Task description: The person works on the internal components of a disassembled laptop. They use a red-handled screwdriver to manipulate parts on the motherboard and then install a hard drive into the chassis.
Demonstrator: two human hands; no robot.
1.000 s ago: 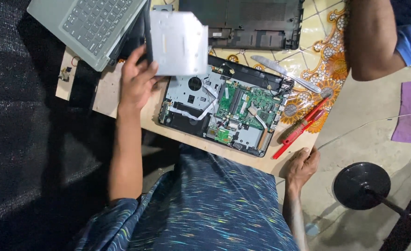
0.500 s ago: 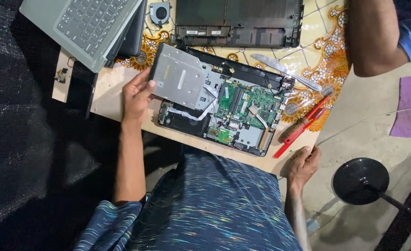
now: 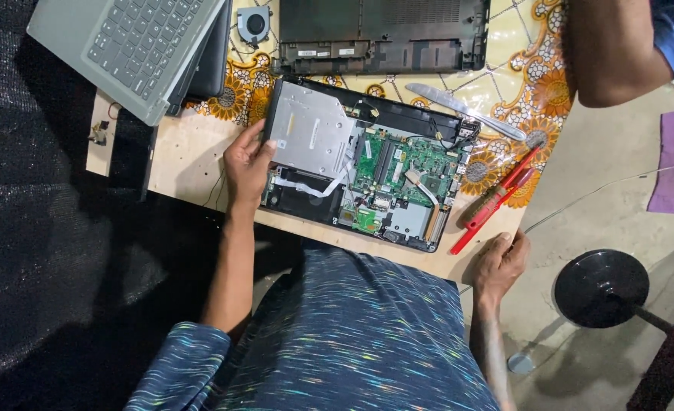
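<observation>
Head view, looking straight down. Left hand (image 3: 247,169) clamped on the near-left edge of a silver optical drive (image 3: 313,140), thumb on top, fingers curled along its side. Drive lying flat in the left part of an opened laptop base (image 3: 367,166), its far side reaching the base's back rim. Just right of the hand and drive, a green motherboard (image 3: 402,171) with a white ribbon cable (image 3: 314,189) trailing across the dark bay just beside the fingertips.

Right hand (image 3: 498,262) resting on the near-right corner of the wooden board (image 3: 188,156), fingers curled loosely over the edge, gripping nothing. Just beyond that hand, red-handled screwdrivers (image 3: 497,199) lying slanted on the board; farther out, a grey plastic pry tool (image 3: 466,111) on the floral tablecloth (image 3: 535,84).

Beyond the left hand, a grey laptop keyboard half (image 3: 127,46) tilted over the board's far-left corner, a small cooling fan (image 3: 254,23) beside it, and a black bottom cover (image 3: 383,34) at the far edge. Another person's arm (image 3: 607,53) at the top right. Black round stand base (image 3: 600,288) on the floor right of the right hand.
</observation>
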